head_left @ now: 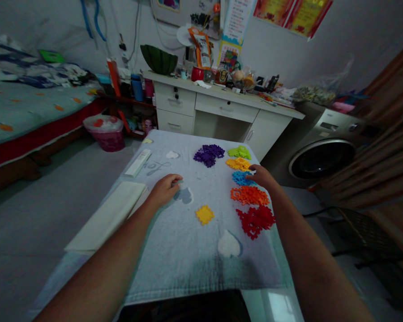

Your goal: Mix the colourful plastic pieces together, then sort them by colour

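Note:
My right hand (pixel 262 175) reaches over the blue interlocking plastic pieces (pixel 241 178). Its thumb and forefinger are apart, with the fingertips at the edge of the blue pile and close to the yellow-orange pieces (pixel 238 164). My left hand (pixel 167 188) hovers low over the left half of the cloth, fingers loosely bent and slightly apart, with nothing visible in it. A single yellow square piece (pixel 204 215) with notched edges lies flat between my arms. Orange pieces (pixel 250 195) and red pieces (pixel 256 220) are heaped nearer me, beside my right forearm.
Purple pieces (pixel 208 155) and lime green pieces (pixel 239 152) lie farther back on the cloth-covered table (pixel 174 250). At the left edge are a folded cream cloth (pixel 104 219) and a slim white box (pixel 138 163). Beyond stand a white desk (pixel 176 105) and a washing machine (pixel 319 147).

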`<state>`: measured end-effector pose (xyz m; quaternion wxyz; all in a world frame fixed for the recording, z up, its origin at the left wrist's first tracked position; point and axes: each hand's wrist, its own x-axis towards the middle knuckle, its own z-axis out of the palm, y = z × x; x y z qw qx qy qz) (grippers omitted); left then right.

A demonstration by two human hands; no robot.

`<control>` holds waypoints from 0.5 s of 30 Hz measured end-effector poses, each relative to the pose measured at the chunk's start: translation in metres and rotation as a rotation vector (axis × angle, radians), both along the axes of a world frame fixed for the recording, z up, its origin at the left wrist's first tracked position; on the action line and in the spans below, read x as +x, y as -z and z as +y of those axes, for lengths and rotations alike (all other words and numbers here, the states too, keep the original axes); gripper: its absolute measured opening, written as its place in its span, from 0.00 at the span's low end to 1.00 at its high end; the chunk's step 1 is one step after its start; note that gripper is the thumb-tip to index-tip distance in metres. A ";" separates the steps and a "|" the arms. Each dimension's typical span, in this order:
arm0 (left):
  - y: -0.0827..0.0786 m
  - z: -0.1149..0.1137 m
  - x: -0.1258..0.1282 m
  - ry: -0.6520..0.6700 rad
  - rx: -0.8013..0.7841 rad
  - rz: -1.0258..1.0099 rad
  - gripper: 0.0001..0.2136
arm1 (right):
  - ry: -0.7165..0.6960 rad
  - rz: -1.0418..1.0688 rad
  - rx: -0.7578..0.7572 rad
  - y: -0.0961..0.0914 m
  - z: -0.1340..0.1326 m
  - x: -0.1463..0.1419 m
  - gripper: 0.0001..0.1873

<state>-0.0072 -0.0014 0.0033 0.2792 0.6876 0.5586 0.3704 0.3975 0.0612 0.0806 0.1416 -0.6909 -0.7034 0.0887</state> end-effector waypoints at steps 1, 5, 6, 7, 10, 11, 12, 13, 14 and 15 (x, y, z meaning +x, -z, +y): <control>-0.001 0.000 0.000 0.002 -0.009 0.006 0.16 | -0.004 0.004 0.013 -0.003 -0.003 -0.004 0.19; -0.001 0.000 0.001 0.011 -0.013 0.024 0.17 | -0.102 0.012 0.019 -0.019 -0.027 -0.040 0.12; -0.001 0.000 0.000 0.012 -0.008 0.024 0.17 | -0.196 0.020 -0.024 -0.021 -0.036 -0.054 0.10; 0.000 0.000 0.000 0.014 -0.005 0.025 0.17 | -0.299 0.032 -0.081 -0.021 -0.046 -0.068 0.10; 0.001 0.000 0.000 0.017 -0.001 0.033 0.17 | -0.640 0.046 -0.224 -0.017 -0.077 -0.112 0.18; 0.001 0.000 -0.001 0.018 0.001 0.036 0.17 | -0.739 0.016 -0.237 -0.013 -0.086 -0.124 0.22; 0.001 0.000 -0.001 0.018 0.003 0.037 0.17 | -0.807 -0.031 -0.239 -0.010 -0.094 -0.135 0.26; 0.001 0.000 -0.001 0.017 0.006 0.036 0.17 | -0.856 -0.082 -0.233 -0.007 -0.101 -0.143 0.29; 0.001 0.000 -0.001 0.017 0.009 0.034 0.17 | -0.882 -0.134 -0.225 -0.005 -0.106 -0.150 0.30; 0.000 0.000 -0.001 0.018 0.009 0.032 0.17 | -0.891 -0.178 -0.220 -0.003 -0.111 -0.155 0.30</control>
